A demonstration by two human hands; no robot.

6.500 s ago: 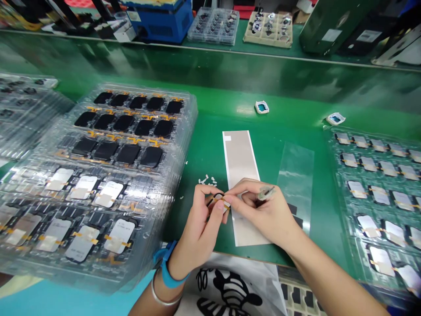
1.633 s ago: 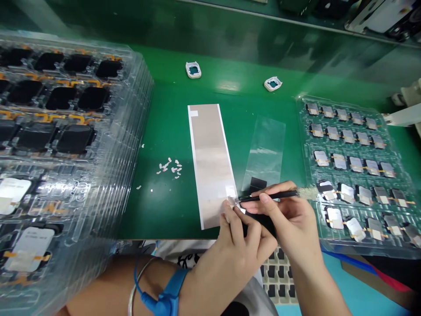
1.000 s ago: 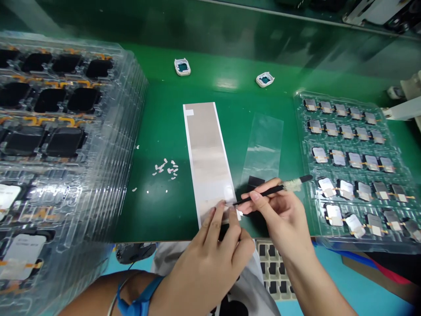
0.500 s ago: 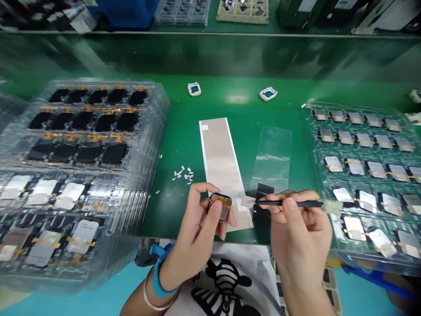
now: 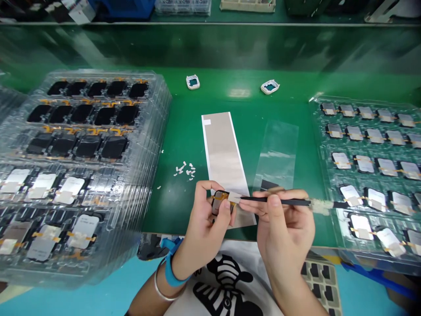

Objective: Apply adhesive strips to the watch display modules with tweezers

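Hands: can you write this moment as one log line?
left hand: holds small screen part | right hand: holds tweezers | tip: sticker on part

Green bench (image 5: 184, 131). On it: stacked clear trays (image 5: 82, 166) at left, another tray (image 5: 371, 175) at right. Between them grey strip (image 5: 223, 149), clear film (image 5: 279, 147), white scraps (image 5: 185, 169), two small white housings (image 5: 193, 82).

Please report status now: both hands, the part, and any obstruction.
Left hand holds small screen part. Right hand holds tweezers, white sticker at tip, over the part. Nothing between them.
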